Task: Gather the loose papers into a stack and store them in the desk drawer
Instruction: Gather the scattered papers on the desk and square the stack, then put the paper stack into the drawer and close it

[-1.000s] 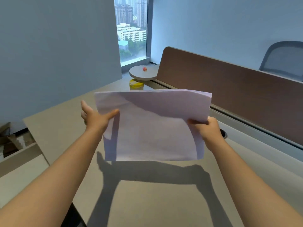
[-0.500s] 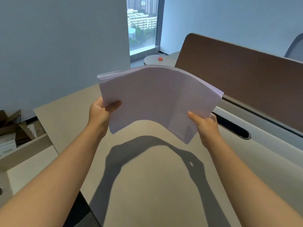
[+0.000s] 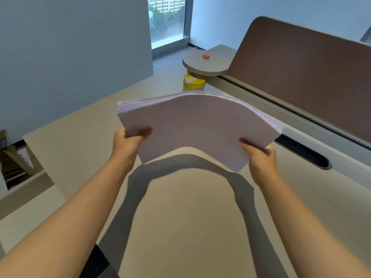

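A: Step? Gathering judged done. Paper stack (image 3: 196, 125) held clear above desk (image 3: 180, 217), bowed upward.

B: Grip? Left hand (image 3: 128, 141) and right hand (image 3: 259, 155) each pinched a near corner. Next: locate drawer, not in view; keep sheets flush.

Daylight is soft and even, coming from the tall glass window (image 3: 167, 19) at 12 o'clock. The arched white paper stack (image 3: 197, 127) and both forearms cast crisp dark shadows toward 6 o'clock on the matte beige counter (image 3: 190, 217). Straight edges bow near the frame borders; the forearms look slightly soft.
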